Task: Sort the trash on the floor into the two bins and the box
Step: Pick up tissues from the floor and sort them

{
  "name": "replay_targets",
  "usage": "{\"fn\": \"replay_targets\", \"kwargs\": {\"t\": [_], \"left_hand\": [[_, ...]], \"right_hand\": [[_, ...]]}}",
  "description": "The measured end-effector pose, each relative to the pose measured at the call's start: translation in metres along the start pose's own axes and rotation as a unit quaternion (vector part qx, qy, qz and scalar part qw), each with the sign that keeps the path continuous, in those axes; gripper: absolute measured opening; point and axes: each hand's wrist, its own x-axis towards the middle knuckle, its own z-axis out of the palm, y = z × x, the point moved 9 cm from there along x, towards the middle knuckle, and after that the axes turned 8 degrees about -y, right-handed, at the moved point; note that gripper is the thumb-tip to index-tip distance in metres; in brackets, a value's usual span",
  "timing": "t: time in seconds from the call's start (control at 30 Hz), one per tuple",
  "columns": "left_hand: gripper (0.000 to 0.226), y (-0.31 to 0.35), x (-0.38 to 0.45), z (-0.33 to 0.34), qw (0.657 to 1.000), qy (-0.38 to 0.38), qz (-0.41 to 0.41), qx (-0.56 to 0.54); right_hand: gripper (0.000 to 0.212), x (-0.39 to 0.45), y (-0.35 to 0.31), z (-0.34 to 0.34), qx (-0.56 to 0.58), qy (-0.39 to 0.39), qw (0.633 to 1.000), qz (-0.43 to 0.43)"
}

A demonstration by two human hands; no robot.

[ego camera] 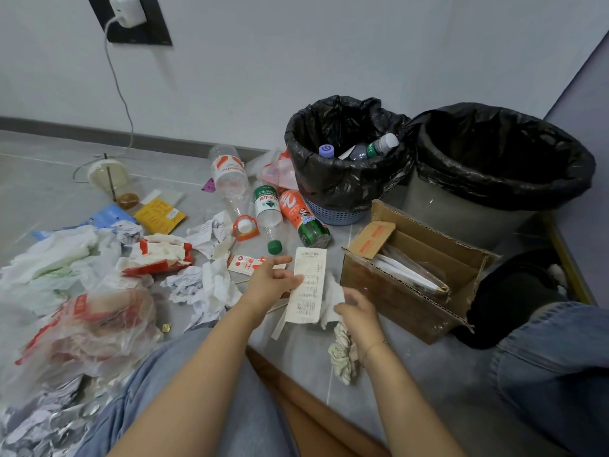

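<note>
My left hand (270, 282) pinches a long white receipt (308, 285) by its left edge, above the floor. My right hand (357, 310) sits just right of it and grips a crumpled tissue (344, 351) that hangs below the palm. An open cardboard box (412, 285) with paper inside stands to the right. Behind it are a blue bin (333, 183) lined with a black bag, holding bottles, and a grey bin (461, 206) lined with a black bag. Several plastic bottles (267, 206) lie on the floor near the blue bin.
Crumpled paper, tissues and wrappers (155, 255) cover the floor at the left, with plastic bags (89, 328) in front. A drink cup (108, 176) lies near the wall, under a charger cable (118, 84). My knees in jeans frame the bottom.
</note>
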Motion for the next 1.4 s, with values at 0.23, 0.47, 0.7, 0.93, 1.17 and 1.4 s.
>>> {"fn": "replay_targets", "kwargs": {"t": [0.23,0.47,0.7,0.93,1.17,1.4], "left_hand": [[0.017,0.023,-0.010,0.006,0.997,-0.008,0.080,0.004],[0.007,0.040,-0.017,0.002,0.990,0.024,0.137,-0.004],[0.024,0.047,-0.025,0.010,0.983,-0.062,0.171,-0.019],[0.007,0.030,-0.015,0.008,0.983,-0.060,0.047,-0.168],[0.026,0.010,-0.018,0.028,0.989,-0.145,-0.026,-0.005],[0.018,0.006,-0.016,0.029,0.988,-0.139,-0.018,0.057]], "right_hand": [[0.023,-0.004,-0.010,0.006,0.124,-0.020,0.990,0.060],[0.018,-0.016,-0.043,0.025,0.005,-0.134,0.991,-0.012],[0.006,-0.014,-0.047,0.014,0.072,-0.066,0.995,-0.038],[0.003,-0.016,-0.078,0.007,-0.171,-0.010,0.952,-0.254],[0.006,-0.025,-0.082,0.020,-0.260,-0.006,0.908,-0.330],[0.008,-0.017,-0.069,0.015,-0.154,-0.044,0.964,-0.210]]}}
